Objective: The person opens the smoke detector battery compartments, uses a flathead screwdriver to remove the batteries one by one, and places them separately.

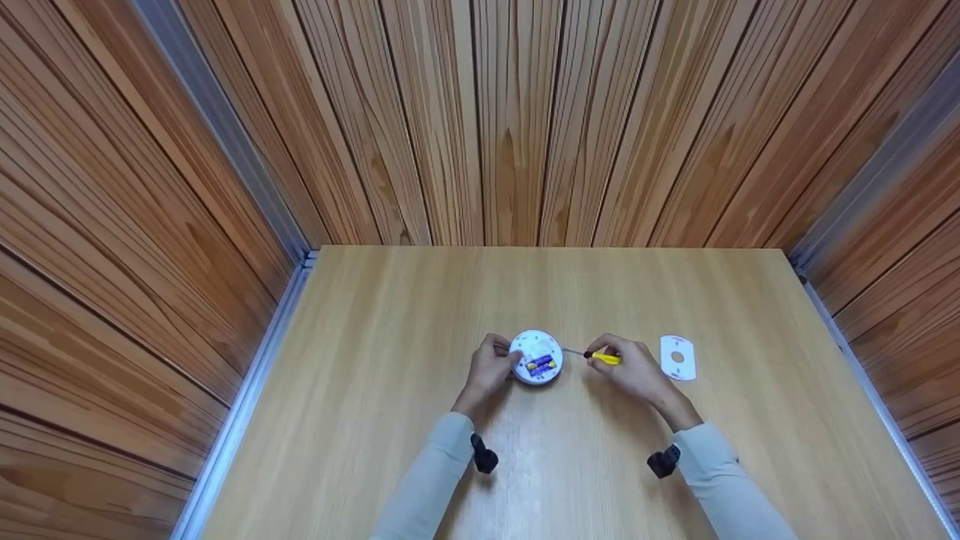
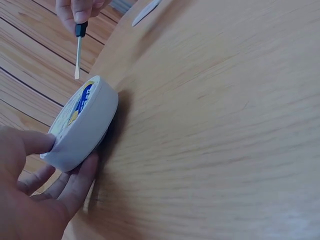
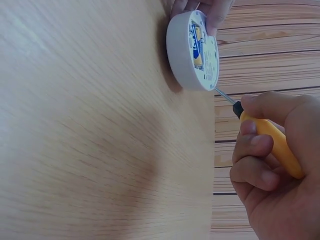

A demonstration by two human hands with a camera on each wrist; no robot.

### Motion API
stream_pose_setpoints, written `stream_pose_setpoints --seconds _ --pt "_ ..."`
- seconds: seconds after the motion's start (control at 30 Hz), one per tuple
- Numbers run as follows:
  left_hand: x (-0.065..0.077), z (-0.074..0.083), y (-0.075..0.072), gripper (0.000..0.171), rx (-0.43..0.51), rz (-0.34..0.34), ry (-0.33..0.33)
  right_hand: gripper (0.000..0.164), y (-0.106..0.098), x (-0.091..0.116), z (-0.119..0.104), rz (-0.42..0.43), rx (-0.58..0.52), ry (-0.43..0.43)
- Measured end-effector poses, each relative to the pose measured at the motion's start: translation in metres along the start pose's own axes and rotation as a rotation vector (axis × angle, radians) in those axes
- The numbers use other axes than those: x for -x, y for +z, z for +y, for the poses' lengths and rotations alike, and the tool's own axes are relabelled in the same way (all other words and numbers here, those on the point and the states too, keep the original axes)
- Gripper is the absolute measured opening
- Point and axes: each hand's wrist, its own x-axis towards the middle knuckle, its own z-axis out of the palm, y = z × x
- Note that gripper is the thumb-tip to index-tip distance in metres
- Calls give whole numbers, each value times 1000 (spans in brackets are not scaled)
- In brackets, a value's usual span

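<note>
A round white device has an open compartment in its upward face, with blue and yellow batteries inside. My left hand grips its left edge, thumb on the upper face and fingers beneath, as the left wrist view shows. The device is held tilted in that view, close over the table. In my right hand is a flat-blade screwdriver with a yellow handle and black collar. Its thin metal shaft points at the device's right side. Whether the tip touches the rim I cannot tell.
To the right of my right hand, a white plate with rounded ends and a round hole lies flat on the wooden table. Wood-panelled walls stand behind and at both sides, with metal rails along the table's side edges.
</note>
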Motion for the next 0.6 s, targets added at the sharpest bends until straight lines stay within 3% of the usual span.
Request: stream_pose_setpoints --seconds 0.17,0.27,0.6 --pt "1 0 -3 50 -66 -58 10 17 1 1 1 2 -6 -15" --pt "1 1 -3 56 -120 -81 14 18 1 1 1 -4 -25 7" --pt "0 1 -5 24 -80 -22 4 19 3 1 5 -9 -34 22"
